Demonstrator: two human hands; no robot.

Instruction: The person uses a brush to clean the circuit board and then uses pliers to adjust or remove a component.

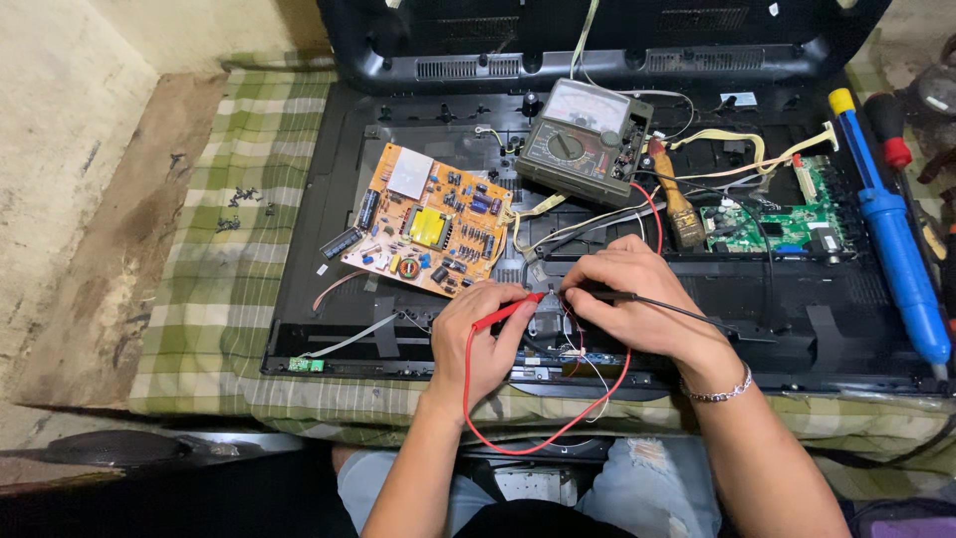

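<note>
Fingers of the left hand [480, 334] pinch the red probe [508, 311], its tip pointing right toward the small connector area between both hands; fingers of the right hand [627, 294] close around the black probe [637, 297], whose tip meets the same spot on the open television back [329, 299]. Left of the left fingers lies the orange power board [433, 219], tilted, with a white rectangular plate and a yellow block on it. Above and between the fingers sits the grey analogue meter [583, 139], its red lead [528, 438] looping below the wrists. Up and right of the right fingers are a wooden brush [679, 199] and the green board [777, 227]; further right, a blue desoldering pump [896, 249]. Judging by how near the tips stand, a small slip could bridge neighbouring contacts, or the slack lead could snag a wrist and drag a probe off. A small white label shows above the green board.
</note>
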